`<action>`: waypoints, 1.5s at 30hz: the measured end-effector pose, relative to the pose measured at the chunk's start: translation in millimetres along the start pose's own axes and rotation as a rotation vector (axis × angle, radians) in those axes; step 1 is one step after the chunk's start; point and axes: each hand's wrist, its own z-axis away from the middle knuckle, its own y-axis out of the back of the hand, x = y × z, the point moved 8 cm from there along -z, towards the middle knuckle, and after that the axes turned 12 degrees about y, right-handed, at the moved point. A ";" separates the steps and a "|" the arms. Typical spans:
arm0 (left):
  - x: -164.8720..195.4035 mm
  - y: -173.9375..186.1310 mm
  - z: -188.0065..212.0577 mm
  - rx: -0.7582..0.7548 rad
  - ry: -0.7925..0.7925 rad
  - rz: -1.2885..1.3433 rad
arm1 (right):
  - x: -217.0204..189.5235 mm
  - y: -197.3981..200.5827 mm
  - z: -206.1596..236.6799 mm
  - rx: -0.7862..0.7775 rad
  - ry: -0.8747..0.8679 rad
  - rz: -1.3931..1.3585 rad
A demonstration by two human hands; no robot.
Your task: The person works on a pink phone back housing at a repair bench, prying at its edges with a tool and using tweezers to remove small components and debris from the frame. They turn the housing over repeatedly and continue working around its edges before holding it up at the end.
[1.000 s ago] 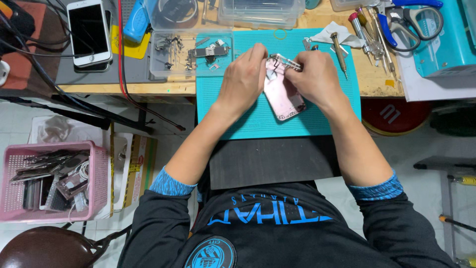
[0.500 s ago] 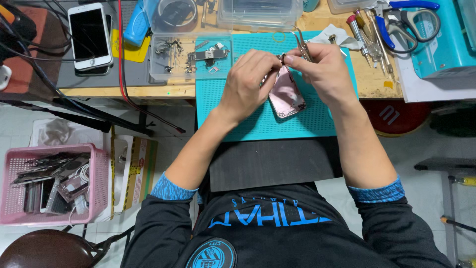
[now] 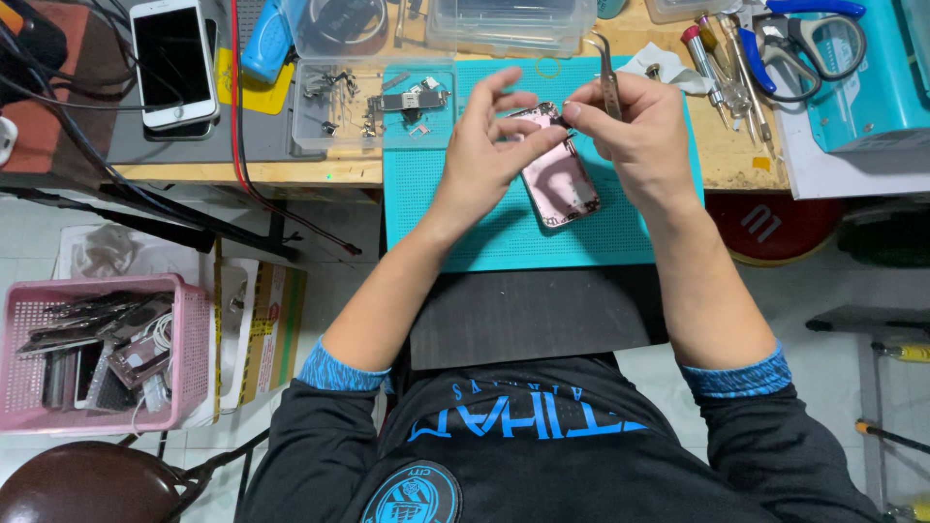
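Left hand steadies pink phone housing over teal mat. Right hand grips metal tweezers, tips up. Clear parts tray beside mat.

Phone repair workshop. Evidence: wooden tabletop carrying teal work mat; clear tray of small screws and parts at mat's far left corner; screwdrivers and pliers toward far right edge; white phone far left; pink basket of dismantled phone pieces on floor.
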 end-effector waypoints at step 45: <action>-11.6 3.1 3.7 0.028 -0.087 -0.189 | -1.6 -6.6 10.3 0.022 0.021 -0.142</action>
